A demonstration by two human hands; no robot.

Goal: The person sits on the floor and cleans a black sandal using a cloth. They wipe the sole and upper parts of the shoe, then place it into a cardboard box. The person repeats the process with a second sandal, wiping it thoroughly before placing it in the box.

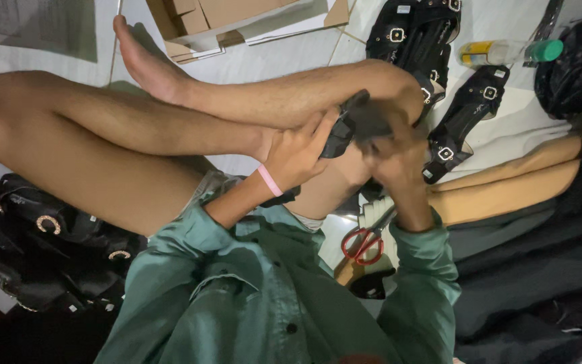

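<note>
From the head view, the person sits on the floor [271, 64] with bare legs crossed, both hands raised in front of the knee. The left hand [296, 154], a pink band at its wrist, has its fingers [323, 127] closed around the near end of a black strap piece [353, 125]. The right hand [389, 156] is blurred; it grips the other end of the same piece from below, fingers curled shut on it. The strap piece is held between the two hands, right against the knee, clear of the floor.

Just beside the right hand, farther out, lie black sandals [454, 128] with square buckles, more of them stacked above. A clear bottle [510, 51] with a green cap lies near them. Red-handled scissors [364, 243] rest on the floor below the right forearm. Flattened cardboard boxes [217, 23] sit beyond the foot. At the left edge is a heap of black sandals with round gold rings [48, 226]. Tan sole pieces [506, 185] lie at the right.
</note>
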